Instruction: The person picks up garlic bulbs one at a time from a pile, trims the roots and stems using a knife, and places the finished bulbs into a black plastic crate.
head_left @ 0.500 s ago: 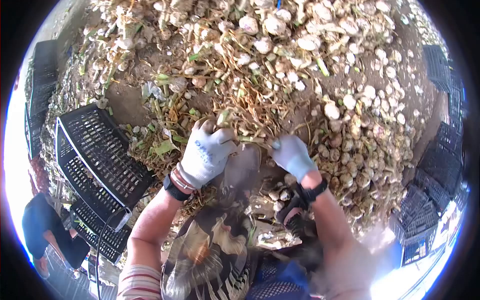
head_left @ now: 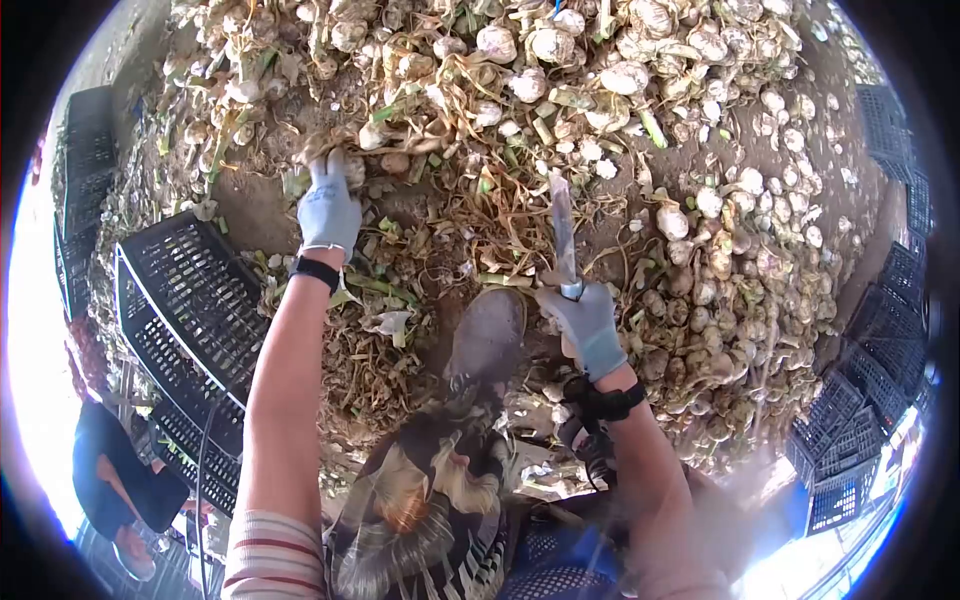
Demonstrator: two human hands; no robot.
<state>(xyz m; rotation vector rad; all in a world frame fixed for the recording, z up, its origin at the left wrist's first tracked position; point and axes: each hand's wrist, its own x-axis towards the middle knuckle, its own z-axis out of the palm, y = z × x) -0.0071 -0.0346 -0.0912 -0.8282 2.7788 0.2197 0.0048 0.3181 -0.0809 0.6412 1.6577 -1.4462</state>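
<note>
My right hand (head_left: 588, 322), in a pale glove, is wrapped round the handle of a knife (head_left: 563, 228). Its flat blade points away from me over the ground. Farther out on the left, my left hand (head_left: 330, 210), also gloved, reaches down to a garlic plant (head_left: 392, 143) with a dry brown stem. The fingers close on its stem end, their tips partly hidden by it. Loose garlic bulbs (head_left: 552, 45) with stems lie in a heap ahead, and trimmed bulbs (head_left: 705, 340) are piled right of the knife.
Black plastic crates (head_left: 190, 290) lie at the left, with more stacked crates (head_left: 840, 430) at the right. My boot (head_left: 488, 335) stands between the hands among cut stems and leaves (head_left: 370, 375). Another person (head_left: 125, 470) is at the lower left.
My left hand has moved away from my right hand, forward and left to a garlic plant. The right hand has turned, and the knife blade now shows plainly, pointing forward.
</note>
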